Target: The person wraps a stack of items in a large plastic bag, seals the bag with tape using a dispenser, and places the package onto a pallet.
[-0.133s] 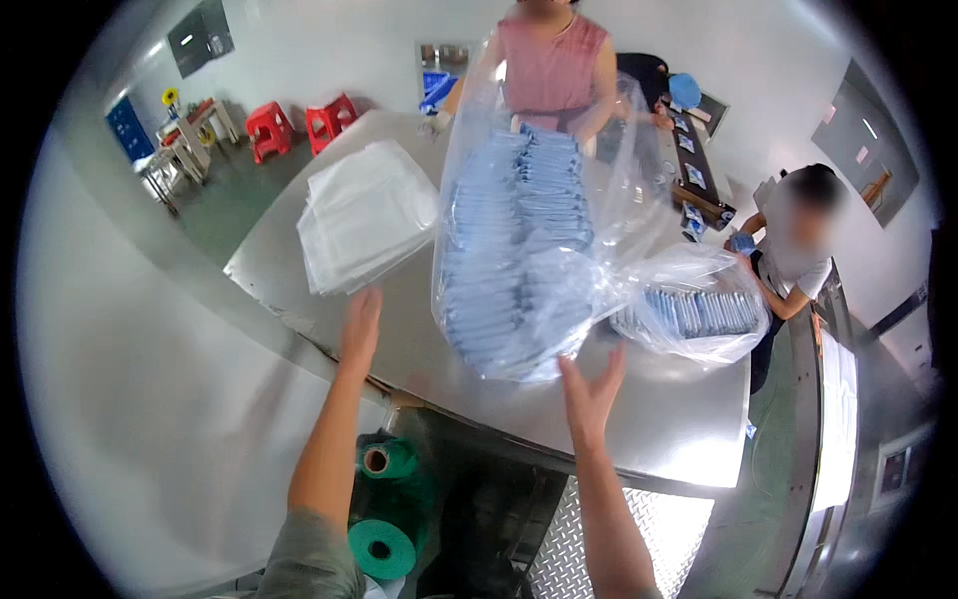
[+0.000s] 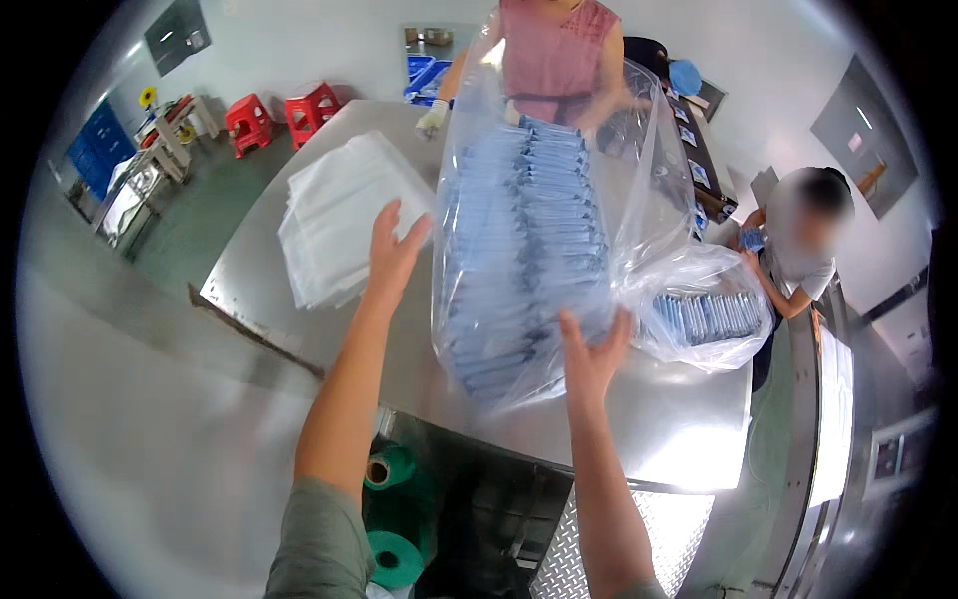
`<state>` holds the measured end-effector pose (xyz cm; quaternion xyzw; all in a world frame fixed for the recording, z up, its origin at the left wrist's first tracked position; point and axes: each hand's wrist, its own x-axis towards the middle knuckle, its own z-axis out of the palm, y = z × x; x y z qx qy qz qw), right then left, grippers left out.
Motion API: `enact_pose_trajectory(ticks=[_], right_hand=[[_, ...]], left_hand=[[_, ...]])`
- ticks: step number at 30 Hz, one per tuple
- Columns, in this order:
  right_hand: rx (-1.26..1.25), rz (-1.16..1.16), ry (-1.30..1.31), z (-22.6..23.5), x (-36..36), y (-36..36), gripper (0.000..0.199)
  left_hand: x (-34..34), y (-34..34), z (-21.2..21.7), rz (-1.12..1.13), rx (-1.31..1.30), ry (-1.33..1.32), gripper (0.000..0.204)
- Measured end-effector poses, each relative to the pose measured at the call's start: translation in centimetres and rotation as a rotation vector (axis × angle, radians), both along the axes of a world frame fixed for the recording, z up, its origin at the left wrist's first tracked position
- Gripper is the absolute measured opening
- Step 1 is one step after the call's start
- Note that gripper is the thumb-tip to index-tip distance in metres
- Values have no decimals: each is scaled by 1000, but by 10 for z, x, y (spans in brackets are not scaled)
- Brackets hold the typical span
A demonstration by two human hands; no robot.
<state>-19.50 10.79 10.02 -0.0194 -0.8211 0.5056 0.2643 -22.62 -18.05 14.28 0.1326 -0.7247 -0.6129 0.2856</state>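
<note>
A large clear plastic bag (image 2: 639,190) lies on the metal table, filled with two long rows of light blue flat packets (image 2: 524,230). My left hand (image 2: 397,250) is open beside the bag's left side, over the edge of a stack of white plastic sheets or bags (image 2: 339,215). Fingers spread, my right hand (image 2: 597,361) is at the bag's near right corner; whether it presses on the film cannot be made out. To the right sits a smaller clear bag (image 2: 659,349) with a row of similar blue packets (image 2: 709,315).
Across the metal table (image 2: 659,429) stands a person in a pink top (image 2: 559,60). Another person (image 2: 798,250) at the right handles blue packets near a conveyor (image 2: 699,165). Green rolls (image 2: 394,559) and a tread-plate surface (image 2: 639,529) are below. Red stools (image 2: 249,125) stand far left.
My left hand has moved up and right, toward the large bag's side. My right hand has risen slightly at the bag's near corner. The view has shifted a little.
</note>
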Motion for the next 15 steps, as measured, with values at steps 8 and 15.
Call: enact_pose_trajectory(ticks=[8, 15], right_hand=[[-666, 58, -208, 30, 20, -36, 17], [-1001, -44, -123, 84, 6, 2, 16]], left_hand=[[-137, -23, -66, 10, -429, -75, 91], [-147, -9, -44, 115, -29, -122, 53]])
